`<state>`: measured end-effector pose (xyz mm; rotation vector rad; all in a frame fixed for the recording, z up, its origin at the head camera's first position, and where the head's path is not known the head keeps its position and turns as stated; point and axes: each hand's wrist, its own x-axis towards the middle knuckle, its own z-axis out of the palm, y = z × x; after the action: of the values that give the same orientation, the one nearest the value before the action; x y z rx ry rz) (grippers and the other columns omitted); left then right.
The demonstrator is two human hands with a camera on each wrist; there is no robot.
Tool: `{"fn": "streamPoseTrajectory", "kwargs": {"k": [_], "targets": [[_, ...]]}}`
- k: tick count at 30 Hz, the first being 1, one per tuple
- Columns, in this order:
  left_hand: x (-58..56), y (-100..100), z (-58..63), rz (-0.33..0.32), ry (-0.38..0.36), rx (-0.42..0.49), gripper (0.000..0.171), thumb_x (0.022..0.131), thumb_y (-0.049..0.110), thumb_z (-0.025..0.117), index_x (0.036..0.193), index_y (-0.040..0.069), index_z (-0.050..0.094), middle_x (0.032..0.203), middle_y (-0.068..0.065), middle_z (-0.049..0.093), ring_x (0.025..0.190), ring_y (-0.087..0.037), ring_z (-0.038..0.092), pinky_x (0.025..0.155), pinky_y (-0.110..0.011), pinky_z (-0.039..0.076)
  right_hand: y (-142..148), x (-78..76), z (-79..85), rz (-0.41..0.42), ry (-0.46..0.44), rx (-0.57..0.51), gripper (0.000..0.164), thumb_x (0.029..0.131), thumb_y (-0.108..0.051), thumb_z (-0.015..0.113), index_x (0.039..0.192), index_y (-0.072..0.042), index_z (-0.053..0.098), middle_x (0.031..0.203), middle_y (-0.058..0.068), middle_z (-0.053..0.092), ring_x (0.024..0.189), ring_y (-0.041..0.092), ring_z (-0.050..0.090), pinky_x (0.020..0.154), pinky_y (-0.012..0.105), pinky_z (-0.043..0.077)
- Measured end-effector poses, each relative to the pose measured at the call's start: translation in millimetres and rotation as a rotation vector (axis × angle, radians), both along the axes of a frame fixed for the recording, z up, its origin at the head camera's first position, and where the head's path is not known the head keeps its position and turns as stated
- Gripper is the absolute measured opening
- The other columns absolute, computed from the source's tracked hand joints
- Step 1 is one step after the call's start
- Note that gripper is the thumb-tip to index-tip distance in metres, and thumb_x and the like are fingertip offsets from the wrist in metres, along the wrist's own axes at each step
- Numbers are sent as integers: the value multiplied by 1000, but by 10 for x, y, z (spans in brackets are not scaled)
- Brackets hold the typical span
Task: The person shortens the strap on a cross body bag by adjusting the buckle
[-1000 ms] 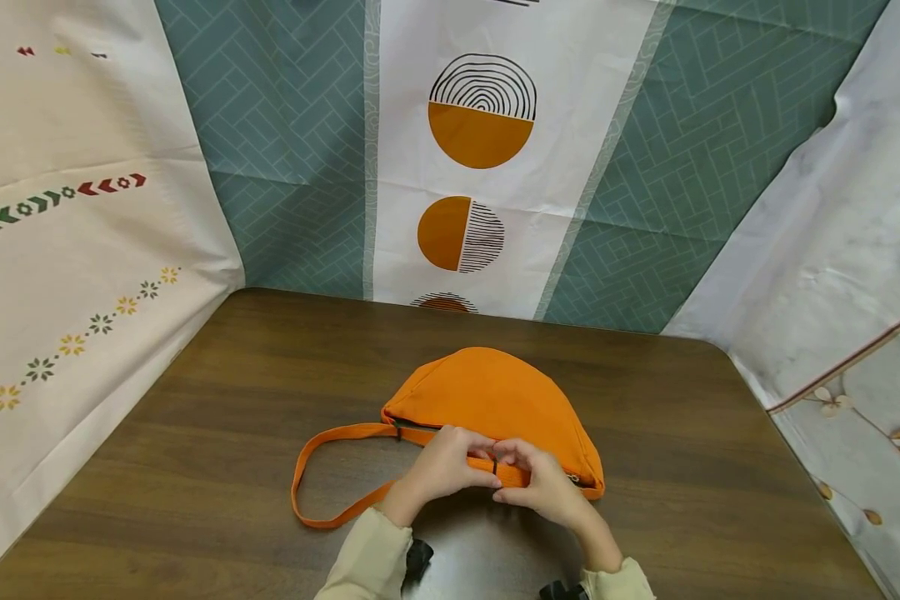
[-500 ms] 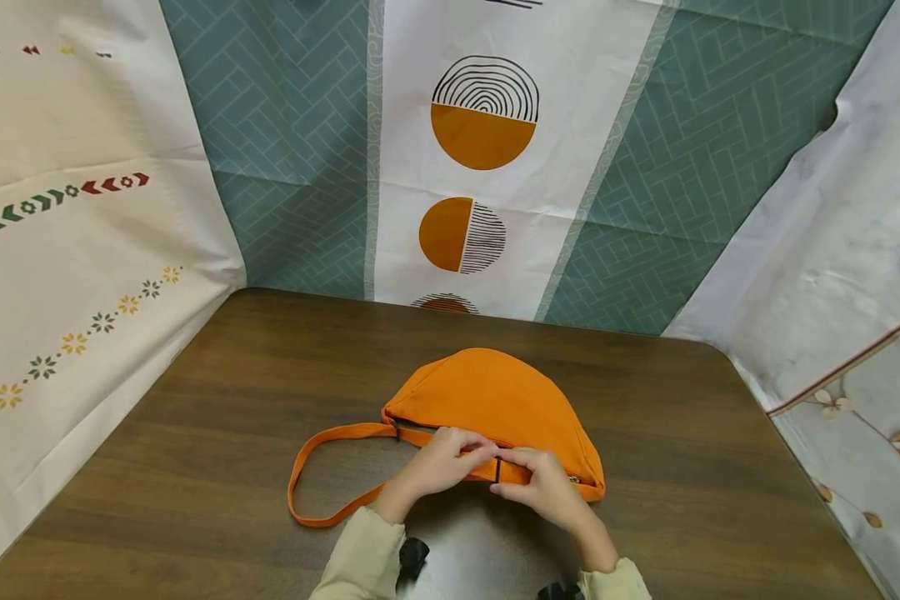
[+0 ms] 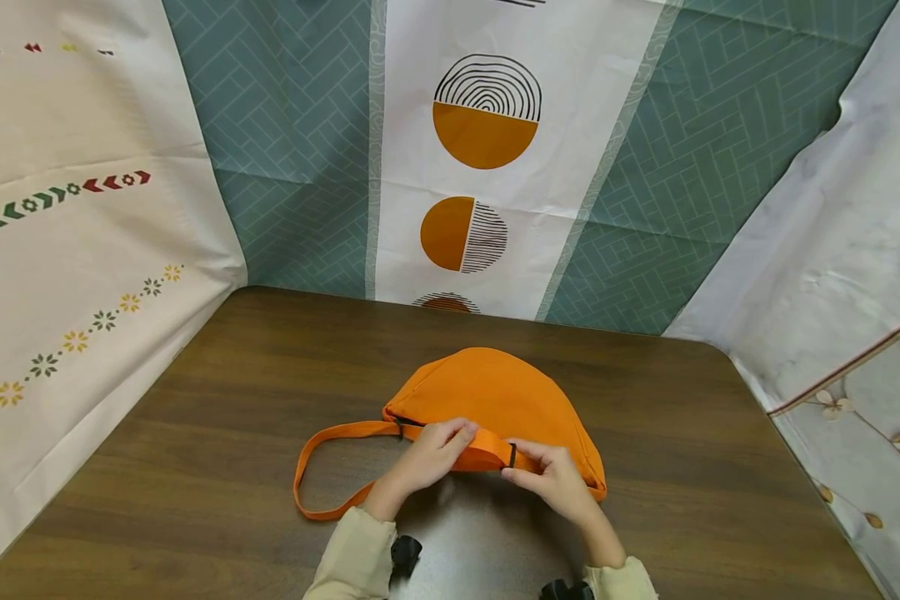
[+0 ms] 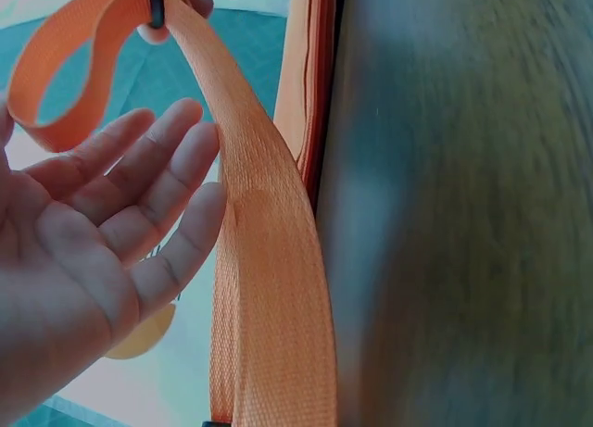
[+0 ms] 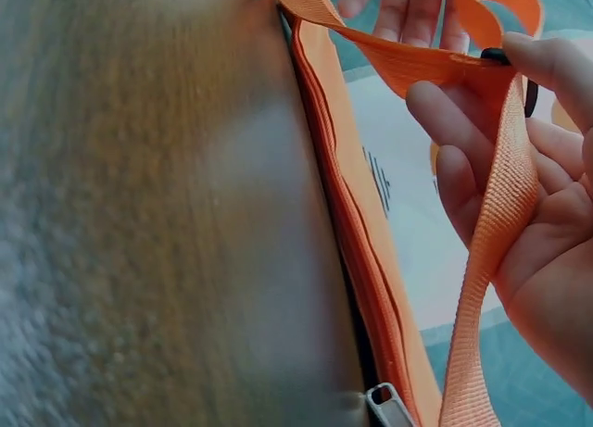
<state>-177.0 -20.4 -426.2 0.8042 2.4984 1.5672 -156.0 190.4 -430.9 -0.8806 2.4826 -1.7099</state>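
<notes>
The brown counter (image 3: 232,467) bears a half-round orange bag (image 3: 487,392) near its middle, the straight zipped edge facing the person, likely so both hands reach the strap (image 4: 269,223) easily. That strap loops out leftward and lifts before the bag. The left hand (image 3: 423,458) looks released, its fingers extended against the band, seemingly to prop it. The right hand (image 3: 558,483) pinches the strap in its fingers at a black slider (image 3: 512,455), perhaps for steadiness. A metal zip pull (image 5: 384,404) marks the zipped edge. The counter's side edges lie well apart from the bag, leaving room either way.
</notes>
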Motion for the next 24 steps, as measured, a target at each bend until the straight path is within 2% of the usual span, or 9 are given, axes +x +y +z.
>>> {"fn": "streamPoseTrajectory", "kwargs": {"k": [3, 5, 10, 12, 15, 19, 22, 24], "targets": [[-4, -9, -6, 5, -7, 31, 38, 99, 23, 31, 96, -2, 59, 85, -9, 59, 81, -21, 57, 74, -31, 46, 44, -32, -88, -10, -64, -57, 30, 79, 1, 64, 107, 10, 59, 92, 16, 64, 72, 11, 58, 62, 24, 50], [-6, -10, -12, 8, -5, 30, 34, 99, 19, 33, 95, -3, 59, 84, -9, 61, 80, -22, 58, 74, -31, 46, 59, -39, -107, 0, -83, -93, 31, 80, 1, 63, 108, 12, 57, 92, 18, 64, 73, 14, 60, 64, 24, 50], [-7, -6, -28, -2, -10, -13, 22, 91, 14, 53, 102, -3, 61, 89, -7, 64, 83, -18, 59, 74, -29, 46, 63, -46, -126, 43, -117, -185, 31, 83, 4, 59, 110, 17, 53, 88, 23, 63, 64, 15, 59, 49, 17, 42], [-5, 2, -42, -7, -11, -26, 22, 86, 13, 59, 101, -2, 62, 89, -5, 63, 81, -16, 58, 73, -28, 46, 56, -49, -131, 56, -133, -216, 31, 83, 4, 59, 111, 17, 52, 90, 23, 63, 64, 19, 61, 50, 17, 43], [0, 15, -54, 0, 26, -36, 17, 82, 10, 64, 95, 0, 63, 84, -3, 61, 76, -14, 56, 70, -27, 46, 50, -53, -140, 67, -143, -259, 34, 82, 5, 59, 111, 19, 50, 96, 17, 64, 76, 27, 64, 64, 24, 50], [3, 32, -54, 40, 71, -21, 8, 82, 4, 63, 90, 4, 64, 81, -1, 60, 73, -13, 53, 68, -26, 45, 57, -53, -142, 55, -135, -292, 37, 79, 8, 61, 111, 22, 49, 99, 7, 64, 79, 19, 64, 68, 25, 49], [2, 36, -45, 55, 70, 9, 8, 82, 0, 61, 88, 5, 62, 79, 0, 59, 72, -13, 51, 66, -26, 43, 59, -52, -132, 66, -115, -286, 35, 79, 9, 61, 109, 22, 50, 95, 13, 65, 76, 16, 64, 66, 24, 50], [0, 32, -40, 57, 70, 20, 8, 82, -1, 60, 87, 6, 60, 78, 0, 58, 72, -13, 50, 66, -26, 43, 58, -57, -125, 95, -96, -266, 32, 80, 9, 59, 109, 21, 51, 92, 20, 64, 75, 21, 64, 67, 25, 50]]}}
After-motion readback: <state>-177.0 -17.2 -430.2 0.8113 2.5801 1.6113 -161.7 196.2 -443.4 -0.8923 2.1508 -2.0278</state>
